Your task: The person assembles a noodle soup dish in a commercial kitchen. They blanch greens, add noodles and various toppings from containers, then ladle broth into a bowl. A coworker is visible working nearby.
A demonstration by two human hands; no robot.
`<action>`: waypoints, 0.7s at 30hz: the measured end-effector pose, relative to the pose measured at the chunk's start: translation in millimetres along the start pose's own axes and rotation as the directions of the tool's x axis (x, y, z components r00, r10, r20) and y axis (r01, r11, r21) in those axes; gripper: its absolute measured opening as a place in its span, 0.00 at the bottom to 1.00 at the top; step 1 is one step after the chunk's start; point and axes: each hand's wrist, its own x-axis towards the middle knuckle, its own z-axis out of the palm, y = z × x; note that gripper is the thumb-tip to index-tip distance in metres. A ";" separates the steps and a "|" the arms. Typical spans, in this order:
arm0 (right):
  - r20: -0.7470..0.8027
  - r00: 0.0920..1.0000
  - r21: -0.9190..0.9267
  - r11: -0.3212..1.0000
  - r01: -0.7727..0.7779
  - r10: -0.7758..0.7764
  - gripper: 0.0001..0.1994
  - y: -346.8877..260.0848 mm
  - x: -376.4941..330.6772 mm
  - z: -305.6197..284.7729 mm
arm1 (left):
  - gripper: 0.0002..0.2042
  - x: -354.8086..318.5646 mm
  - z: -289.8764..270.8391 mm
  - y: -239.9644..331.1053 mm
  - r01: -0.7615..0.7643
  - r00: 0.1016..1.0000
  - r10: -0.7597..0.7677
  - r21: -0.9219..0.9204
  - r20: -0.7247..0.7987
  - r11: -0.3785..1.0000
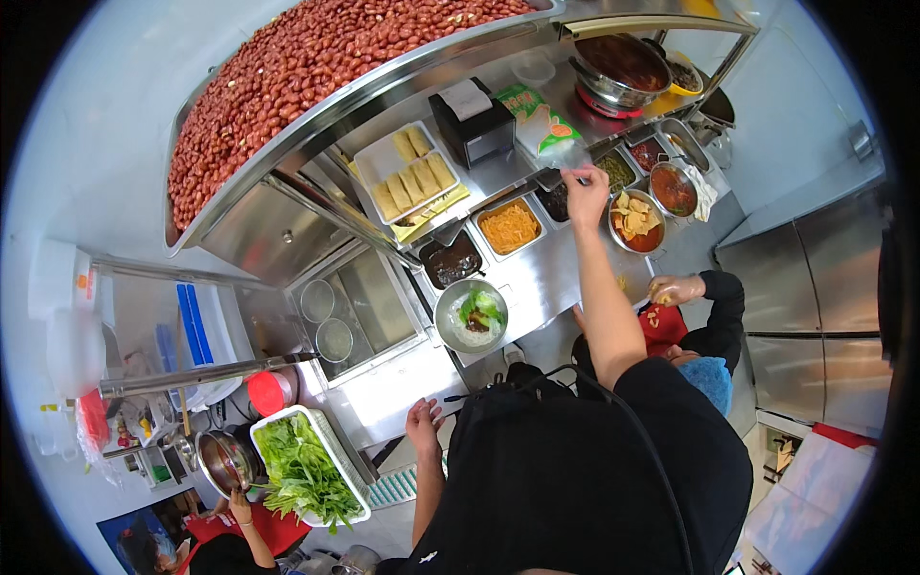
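My right hand point(586, 198) reaches across the counter, its fingertips pinching the clear plastic film point(565, 155) at the end of a white, green and orange package point(533, 117). My left hand point(424, 423) hangs low by the counter's front edge, fingers loosely bent and apart, apparently holding nothing. On the counter between my arms sits a metal bowl point(446, 329) with green leaves point(482, 310), brown sauce and pale, thin noodle-like strands. Beside it are trays of dark sauce point(450, 263) and shredded orange food point(509, 228).
A co-worker's gloved hand point(677, 289) is at the right; another person's hand point(240, 506) touches a pot at lower left. A basket of greens point(356, 484), a rack of rolls point(412, 177), a black dispenser point(470, 125), red sauce bowls point(674, 190) and a peanut tray point(316, 81) surround the counter.
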 end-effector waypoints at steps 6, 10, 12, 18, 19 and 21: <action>0.475 0.833 0.246 0.951 0.185 -0.285 0.09 -176.5 -134.9 -65.0 | 0.19 -16.0 10.9 65.9 -0.301 0.954 0.296 0.121 0.056 0.946; 0.956 0.195 0.290 0.800 -0.525 -0.219 0.07 -276.8 -186.6 -99.2 | 0.41 -71.5 19.9 188.9 -0.668 0.707 0.612 0.049 0.354 0.742; 0.955 0.045 0.252 0.723 -0.644 -0.292 0.06 -300.2 -200.9 -104.7 | 0.46 -103.5 18.9 245.6 -0.745 0.592 0.684 -0.034 0.426 0.666; 0.960 -0.044 0.187 0.751 -0.634 -0.276 0.11 -347.1 -246.1 -108.0 | 0.35 -129.1 -30.3 280.1 -0.671 0.543 0.572 -0.093 0.614 0.736; 0.964 -0.048 0.176 0.761 -0.625 -0.262 0.12 -354.0 -252.8 -110.2 | 0.31 -127.9 -38.2 275.7 -0.501 0.613 0.473 -0.151 0.633 0.852; 0.972 0.034 0.207 0.783 -0.586 -0.231 0.14 -363.2 -268.7 -110.2 | 0.14 -133.1 -42.4 265.2 -0.476 0.680 0.551 -0.280 0.484 0.834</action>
